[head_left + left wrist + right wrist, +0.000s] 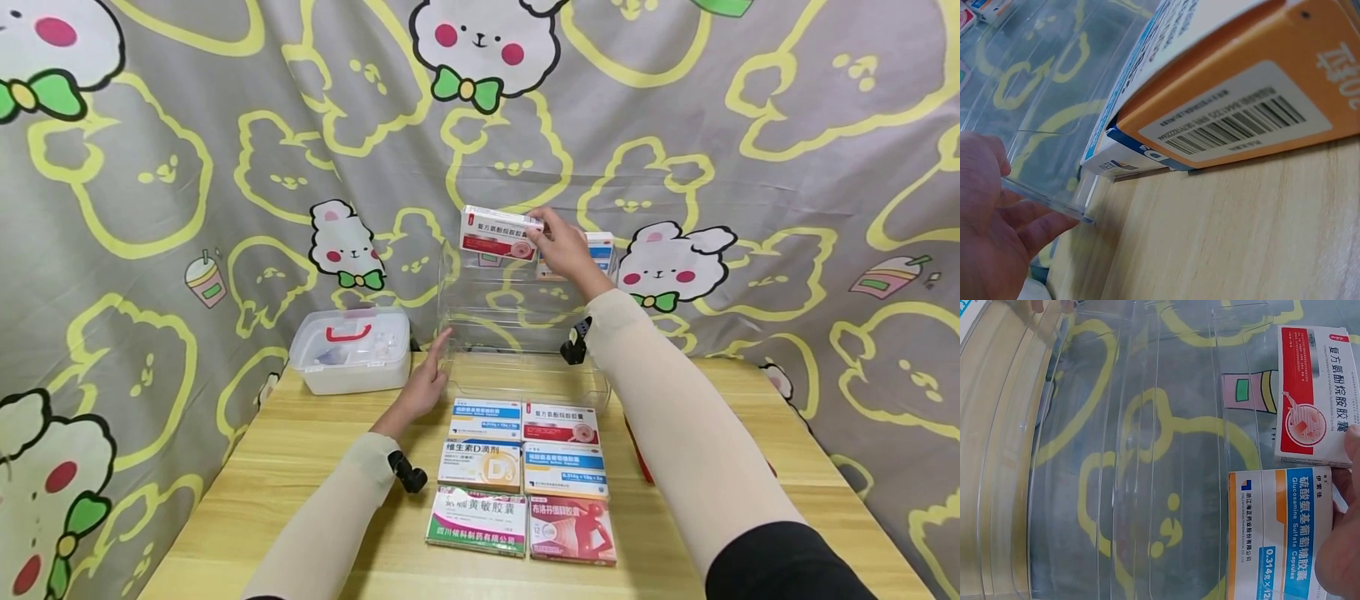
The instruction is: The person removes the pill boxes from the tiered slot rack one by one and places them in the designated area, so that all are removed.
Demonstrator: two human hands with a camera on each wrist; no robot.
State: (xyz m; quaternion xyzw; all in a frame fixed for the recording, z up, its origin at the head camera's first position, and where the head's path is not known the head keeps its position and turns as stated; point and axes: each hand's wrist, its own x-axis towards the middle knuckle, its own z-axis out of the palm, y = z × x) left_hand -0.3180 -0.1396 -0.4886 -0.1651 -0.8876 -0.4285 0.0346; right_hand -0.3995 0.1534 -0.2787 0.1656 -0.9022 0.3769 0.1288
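Note:
My right hand [562,244] pinches the right end of a white-and-red medicine box [498,234] at the top tier of a clear tiered rack [525,379]. Just to the right of it, partly behind that hand, a blue-and-white glucosamine box [1279,534] stands on the same tier. Down at the rack's left side, my left hand [427,379] grips the clear edge, with its thumb and fingers on either side of the plastic in the left wrist view. In front of the rack lie medicine boxes in two columns, among them an orange-and-white vitamin D box [480,462].
A lidded translucent case [352,354] with a red handle stands left of the rack. Something red [640,450] lies partly hidden under my right forearm. Behind the wooden table [255,500] hangs a patterned curtain [262,167].

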